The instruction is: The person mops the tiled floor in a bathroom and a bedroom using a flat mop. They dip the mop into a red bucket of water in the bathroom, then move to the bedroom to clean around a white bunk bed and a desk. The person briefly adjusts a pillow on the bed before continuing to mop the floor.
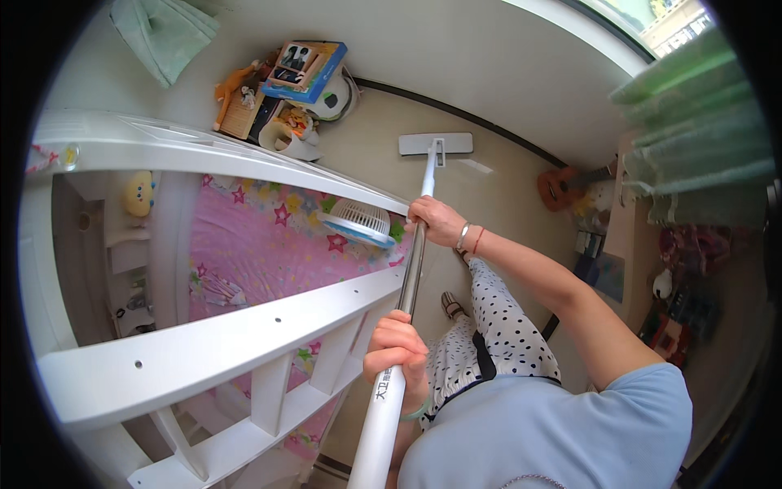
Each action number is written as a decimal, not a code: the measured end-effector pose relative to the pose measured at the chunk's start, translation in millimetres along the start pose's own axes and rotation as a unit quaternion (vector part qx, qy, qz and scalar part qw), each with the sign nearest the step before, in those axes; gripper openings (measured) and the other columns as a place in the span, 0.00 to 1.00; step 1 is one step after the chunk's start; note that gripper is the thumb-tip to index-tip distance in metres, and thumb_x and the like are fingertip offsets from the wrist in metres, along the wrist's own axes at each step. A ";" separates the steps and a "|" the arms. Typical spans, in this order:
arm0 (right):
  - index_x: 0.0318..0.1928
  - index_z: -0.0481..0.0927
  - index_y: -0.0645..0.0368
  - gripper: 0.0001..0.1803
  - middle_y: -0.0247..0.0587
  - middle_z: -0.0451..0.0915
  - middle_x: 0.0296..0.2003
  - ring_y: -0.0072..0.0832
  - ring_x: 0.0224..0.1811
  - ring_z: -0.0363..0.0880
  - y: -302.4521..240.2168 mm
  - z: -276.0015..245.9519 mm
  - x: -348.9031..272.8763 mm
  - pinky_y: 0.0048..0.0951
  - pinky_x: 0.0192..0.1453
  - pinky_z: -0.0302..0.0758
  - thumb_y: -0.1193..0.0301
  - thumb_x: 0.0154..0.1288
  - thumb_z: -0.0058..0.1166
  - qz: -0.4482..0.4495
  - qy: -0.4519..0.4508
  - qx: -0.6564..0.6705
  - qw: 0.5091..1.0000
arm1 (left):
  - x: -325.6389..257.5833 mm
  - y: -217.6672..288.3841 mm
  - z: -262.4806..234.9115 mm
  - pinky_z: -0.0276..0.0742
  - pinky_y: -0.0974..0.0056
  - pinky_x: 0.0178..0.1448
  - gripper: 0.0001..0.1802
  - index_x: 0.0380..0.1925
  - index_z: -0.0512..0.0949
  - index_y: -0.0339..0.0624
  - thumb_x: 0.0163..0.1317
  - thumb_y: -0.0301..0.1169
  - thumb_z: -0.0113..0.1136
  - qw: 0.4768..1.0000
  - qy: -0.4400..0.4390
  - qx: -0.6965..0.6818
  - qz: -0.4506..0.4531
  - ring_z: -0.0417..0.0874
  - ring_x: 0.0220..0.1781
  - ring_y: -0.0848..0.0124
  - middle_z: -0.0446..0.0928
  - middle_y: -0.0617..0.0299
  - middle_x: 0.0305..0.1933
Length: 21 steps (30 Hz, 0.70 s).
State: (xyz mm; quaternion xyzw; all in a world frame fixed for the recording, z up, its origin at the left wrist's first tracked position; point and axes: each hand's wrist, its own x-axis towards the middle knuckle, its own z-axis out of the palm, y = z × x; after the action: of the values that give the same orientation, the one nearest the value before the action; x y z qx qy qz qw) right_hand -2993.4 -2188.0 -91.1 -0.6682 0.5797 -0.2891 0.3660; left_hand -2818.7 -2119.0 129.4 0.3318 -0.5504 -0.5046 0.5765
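A flat mop with a silver and white pole runs from the lower edge of the view up and away from me. Its wide rectangular mop head lies on the floor near the far wall. My right hand, with a bracelet and a red cord at the wrist, is closed around the upper, far part of the pole. Lower down and closer to my body, my left hand grips the thicker white part. A green band shows at its wrist.
On the left stands a white bunk bed with pink bedding and a small fan. Toys, boxes and a ball are piled in the far left corner. A small guitar leans by a cabinet at right, near green curtains.
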 end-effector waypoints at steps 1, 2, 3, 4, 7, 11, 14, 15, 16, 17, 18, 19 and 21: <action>0.33 0.71 0.58 0.11 0.43 0.75 0.34 0.45 0.43 0.73 4.0 3.8 24.6 0.43 0.44 0.74 0.69 0.59 0.59 -0.011 0.001 0.007 1.000 | 14.2 -7.1 2.4 0.66 0.54 0.58 0.15 0.32 0.64 0.49 0.67 0.42 0.59 1.000 0.017 0.022 -0.001 0.67 0.30 0.74 0.67 0.67 0.28; 0.33 0.71 0.58 0.10 0.43 0.75 0.34 0.45 0.44 0.73 10.8 11.4 41.7 0.43 0.45 0.74 0.69 0.59 0.59 -0.018 -0.003 0.016 1.000 | 21.1 -12.6 4.8 0.66 0.52 0.59 0.16 0.32 0.65 0.49 0.66 0.42 0.59 0.998 0.035 0.045 -0.008 0.67 0.30 0.73 0.67 0.66 0.28; 0.33 0.71 0.59 0.10 0.44 0.75 0.34 0.46 0.44 0.73 15.2 14.3 64.5 0.44 0.45 0.74 0.70 0.60 0.58 -0.026 -0.003 0.024 0.999 | 32.3 -19.2 6.0 0.66 0.51 0.61 0.16 0.32 0.65 0.48 0.66 0.43 0.60 0.996 0.052 0.067 -0.012 0.67 0.30 0.73 0.68 0.66 0.29; 0.33 0.71 0.59 0.07 0.44 0.75 0.35 0.47 0.46 0.74 20.2 16.2 87.2 0.45 0.46 0.74 0.73 0.59 0.56 -0.030 -0.030 0.033 0.999 | 40.7 -25.4 0.1 0.64 0.43 0.67 0.17 0.34 0.66 0.47 0.65 0.44 0.60 0.995 0.038 0.087 -0.038 0.73 0.36 0.67 0.70 0.61 0.32; 0.33 0.72 0.59 0.04 0.45 0.76 0.36 0.46 0.47 0.74 57.0 25.2 149.8 0.45 0.48 0.74 0.77 0.57 0.53 -0.051 -0.102 0.005 0.993 | 69.5 -57.8 -4.9 0.61 0.36 0.69 0.18 0.35 0.67 0.45 0.65 0.45 0.59 0.988 -0.027 0.150 -0.011 0.78 0.46 0.56 0.72 0.56 0.37; 0.33 0.74 0.59 0.05 0.45 0.77 0.36 0.45 0.45 0.75 79.4 43.2 192.3 0.44 0.49 0.73 0.78 0.54 0.52 -0.089 -0.113 0.007 0.990 | 89.5 -93.8 -2.0 0.61 0.34 0.69 0.19 0.34 0.68 0.41 0.67 0.46 0.57 0.975 -0.009 0.219 -0.026 0.78 0.53 0.49 0.73 0.53 0.40; 0.26 0.73 0.58 0.07 0.43 0.77 0.30 0.44 0.41 0.75 85.0 57.9 200.8 0.41 0.47 0.73 0.72 0.55 0.57 -0.097 -0.064 0.047 0.992 | 93.8 -119.4 -1.5 0.63 0.35 0.69 0.15 0.35 0.67 0.39 0.70 0.40 0.53 0.970 0.034 0.238 -0.041 0.78 0.53 0.51 0.73 0.52 0.42; 0.24 0.72 0.58 0.09 0.43 0.76 0.28 0.43 0.39 0.75 88.0 57.1 204.3 0.41 0.46 0.72 0.70 0.55 0.59 -0.115 -0.084 0.053 0.988 | 93.3 -124.9 0.8 0.63 0.35 0.69 0.14 0.35 0.67 0.38 0.70 0.38 0.52 0.967 0.050 0.243 -0.050 0.78 0.53 0.51 0.73 0.51 0.42; 0.22 0.70 0.58 0.12 0.43 0.75 0.26 0.43 0.38 0.74 91.5 55.3 207.8 0.40 0.45 0.72 0.69 0.55 0.60 -0.134 -0.104 0.060 0.984 | 93.9 -124.8 0.8 0.65 0.35 0.67 0.10 0.35 0.66 0.37 0.70 0.32 0.51 0.962 0.027 0.270 -0.046 0.79 0.51 0.52 0.73 0.52 0.41; 0.21 0.69 0.58 0.15 0.43 0.75 0.24 0.43 0.36 0.73 95.8 54.4 209.9 0.40 0.44 0.72 0.67 0.55 0.61 -0.150 -0.119 0.065 0.979 | 96.7 -122.9 0.0 0.66 0.36 0.67 0.09 0.35 0.66 0.37 0.70 0.31 0.51 0.961 0.013 0.272 -0.046 0.80 0.50 0.52 0.74 0.52 0.40; 0.17 0.65 0.58 0.21 0.43 0.72 0.20 0.42 0.33 0.71 98.1 55.1 209.0 0.39 0.42 0.70 0.64 0.54 0.63 -0.161 -0.093 0.087 0.979 | 98.6 -121.1 -0.9 0.67 0.36 0.66 0.08 0.35 0.66 0.37 0.70 0.30 0.51 0.961 -0.002 0.274 -0.047 0.80 0.49 0.52 0.74 0.52 0.40; 0.17 0.65 0.58 0.20 0.43 0.72 0.20 0.42 0.33 0.71 102.0 53.6 205.0 0.39 0.42 0.70 0.64 0.54 0.62 -0.154 -0.084 0.082 0.981 | 101.2 -119.3 -1.0 0.68 0.36 0.65 0.07 0.35 0.66 0.37 0.69 0.29 0.51 0.960 -0.017 0.276 -0.047 0.80 0.48 0.52 0.74 0.52 0.39; 0.17 0.66 0.58 0.19 0.42 0.72 0.20 0.41 0.34 0.71 95.5 50.4 194.8 0.39 0.41 0.71 0.64 0.54 0.62 -0.150 -0.071 0.075 0.983 | 106.4 -109.2 0.2 0.72 0.36 0.61 0.06 0.32 0.67 0.37 0.67 0.26 0.52 0.960 -0.013 0.278 -0.030 0.83 0.43 0.52 0.75 0.52 0.35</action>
State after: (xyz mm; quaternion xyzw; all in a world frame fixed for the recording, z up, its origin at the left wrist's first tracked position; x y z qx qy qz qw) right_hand -2975.1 -2378.1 -205.7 -0.7368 0.4221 -0.3350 0.4084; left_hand -2854.8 -2249.2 58.9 0.4886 -0.6662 -0.3533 0.4389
